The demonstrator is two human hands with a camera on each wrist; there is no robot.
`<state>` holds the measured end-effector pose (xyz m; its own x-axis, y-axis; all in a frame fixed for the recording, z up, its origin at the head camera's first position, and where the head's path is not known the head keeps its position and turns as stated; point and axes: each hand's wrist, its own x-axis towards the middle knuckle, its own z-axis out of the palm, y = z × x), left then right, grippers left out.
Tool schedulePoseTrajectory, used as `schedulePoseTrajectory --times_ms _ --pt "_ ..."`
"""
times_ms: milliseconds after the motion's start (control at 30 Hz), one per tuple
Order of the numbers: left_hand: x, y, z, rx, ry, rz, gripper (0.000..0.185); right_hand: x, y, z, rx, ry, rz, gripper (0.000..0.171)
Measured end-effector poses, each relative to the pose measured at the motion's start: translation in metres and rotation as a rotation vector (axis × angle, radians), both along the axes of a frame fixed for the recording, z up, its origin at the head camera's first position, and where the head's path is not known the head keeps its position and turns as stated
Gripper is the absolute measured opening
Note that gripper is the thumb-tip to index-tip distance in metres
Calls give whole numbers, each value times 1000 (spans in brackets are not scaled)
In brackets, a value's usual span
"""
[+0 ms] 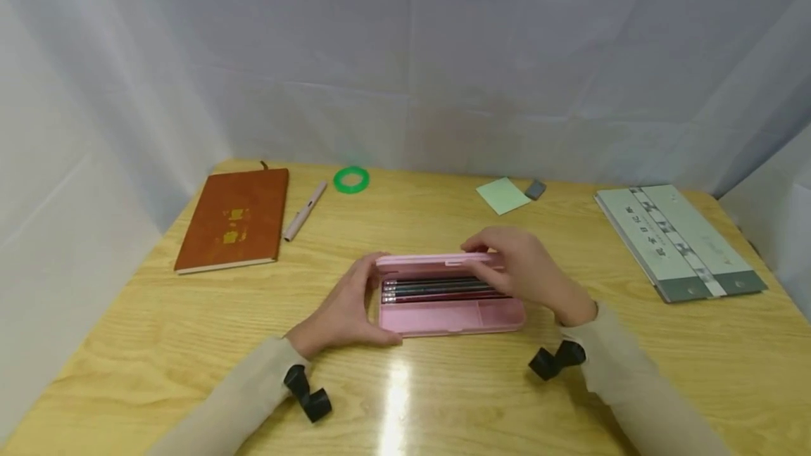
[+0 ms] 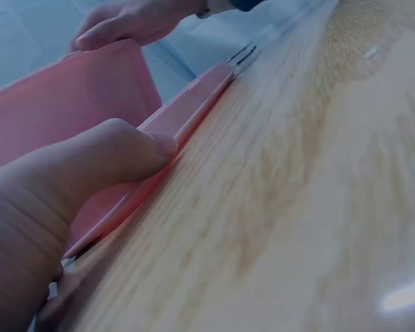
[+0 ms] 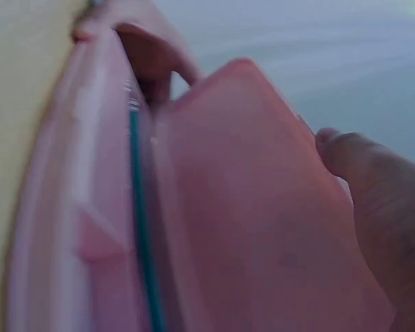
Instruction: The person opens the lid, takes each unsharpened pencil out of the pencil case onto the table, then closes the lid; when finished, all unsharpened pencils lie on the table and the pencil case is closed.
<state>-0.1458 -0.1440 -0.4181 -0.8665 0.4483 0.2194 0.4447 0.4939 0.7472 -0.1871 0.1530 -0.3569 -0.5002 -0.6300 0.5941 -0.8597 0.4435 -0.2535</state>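
- Case (image 1: 453, 315): pink, set mid-table (image 1: 443, 400), long side toward the person; lid (image 1: 437, 260) raised at the far edge, partly open.
- Pencils (image 1: 437, 288): several laid side by side in the far compartment, ends pointed left; a small divided section is seen at the near right corner.
- Left hand (image 1: 345, 312): curled round the case's left end. Thumb is pressed along the near rim, as confirmed in the left wrist view (image 2: 90, 173); fingers are wrapped toward the far side of the end. Grip is closed on the case body.
- Right hand (image 1: 522, 269): placed over the lid's right half, fingers laid across the lid's top edge, thumb partly hidden behind. In the right wrist view a fingertip is seen against the lid's outer face (image 3: 373, 200). Lid is held, fingers bent round its edge.
- Notebook (image 1: 234, 220): brown, far left, flat, well apart from the case.
- Pen (image 1: 305, 211): just beside the notebook's right edge.
- Green ring (image 1: 351, 179): near the pen tip, at the back.
- Sticky pad (image 1: 503, 195): green, far centre-right, a small grey block (image 1: 535, 190) just beside it.
- Folder (image 1: 681, 241): grey-green, far right, flat.
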Motion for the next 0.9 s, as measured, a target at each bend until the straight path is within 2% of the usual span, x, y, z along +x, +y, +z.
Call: schedulePoseTrajectory --times_ms 100,267,367,433,467,533,633,700,767,833,900 --pt "-1 2 -1 -17 13 19 131 -19 -1 8 6 -135 -41 13" --pt "-5 4 -4 -16 15 23 147 -50 -3 13 -17 -370 -92 9" --pt "-5 4 -4 -21 15 14 149 -64 -6 9 32 -412 -136 12" --pt "-5 3 -3 -38 15 17 150 -68 -9 8 72 -388 -161 17" --pt "-4 2 -2 -47 15 19 150 -69 -11 7 85 -343 -170 19" --pt "-3 1 -1 -61 13 24 150 -67 -14 6 73 -222 -177 24" --pt "-2 1 -1 -75 10 22 150 -57 -15 6 1 13 -172 26" --pt "-3 1 -1 -77 9 18 150 -46 -14 5 -20 101 -123 21" --pt "-3 2 -1 -80 9 19 150 -34 -11 2 26 73 -51 13" --pt "-4 2 -1 -82 7 21 150 -22 -7 -2 134 -61 7 8" --pt "-4 2 -2 -84 6 23 150 -12 -2 -7 248 -222 22 4"
